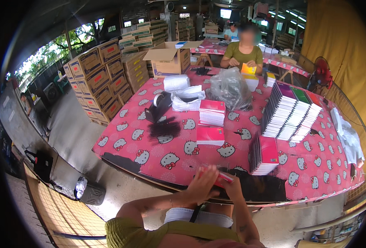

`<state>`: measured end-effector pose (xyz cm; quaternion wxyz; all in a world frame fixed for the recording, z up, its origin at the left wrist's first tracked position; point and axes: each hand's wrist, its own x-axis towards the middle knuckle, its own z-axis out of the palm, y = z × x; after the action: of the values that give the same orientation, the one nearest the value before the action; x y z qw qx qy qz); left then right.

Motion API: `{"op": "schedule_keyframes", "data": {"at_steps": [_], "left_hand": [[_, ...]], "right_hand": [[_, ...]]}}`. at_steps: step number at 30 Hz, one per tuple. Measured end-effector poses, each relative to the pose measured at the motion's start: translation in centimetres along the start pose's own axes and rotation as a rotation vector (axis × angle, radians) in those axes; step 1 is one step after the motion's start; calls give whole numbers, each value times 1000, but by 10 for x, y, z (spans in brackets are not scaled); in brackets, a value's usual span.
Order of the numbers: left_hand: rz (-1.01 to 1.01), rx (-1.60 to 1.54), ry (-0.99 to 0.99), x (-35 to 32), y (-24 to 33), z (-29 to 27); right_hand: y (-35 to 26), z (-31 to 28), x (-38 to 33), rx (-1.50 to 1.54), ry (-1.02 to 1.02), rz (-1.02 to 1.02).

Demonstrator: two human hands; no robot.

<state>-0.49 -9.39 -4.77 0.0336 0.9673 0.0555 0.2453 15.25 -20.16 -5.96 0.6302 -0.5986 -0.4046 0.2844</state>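
At the near edge of the table, my left hand lies across a small red-covered notebook, its fingers pressed over the cover. My right hand grips the notebook's right end. Most of the notebook is hidden under my hands. Just beyond them lies a short stack of pink-covered notepads, with a taller stack of pink-covered notepads behind it. To the right stands a pile of spiral-bound pink notebooks. Black plastic binding coils lie loose to the left.
Tall stacks of spiral notebooks stand at right. A grey plastic bag, white wrapping and a tape dispenser sit farther back on the pink tablecloth. Cartons are piled at left. A co-worker handles a yellow notebook opposite.
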Motion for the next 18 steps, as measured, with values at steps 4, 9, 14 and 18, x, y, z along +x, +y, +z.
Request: {"op": "schedule_keyframes", "data": {"at_steps": [4,9,14,18], "left_hand": [[-82,61,-21,22,-1,-22],[-10,44,-119,5,-7,-8],[16,-57,-415,46,-39,-29],[-4,76,-59,24,-17,-19]], "right_hand": [[-8,2,5,-16,-49,0],[4,-3,4,-69,-106,-54],[13,-12,10,-207,-159,12],[12,-5,12,-204,-113,-88]]}}
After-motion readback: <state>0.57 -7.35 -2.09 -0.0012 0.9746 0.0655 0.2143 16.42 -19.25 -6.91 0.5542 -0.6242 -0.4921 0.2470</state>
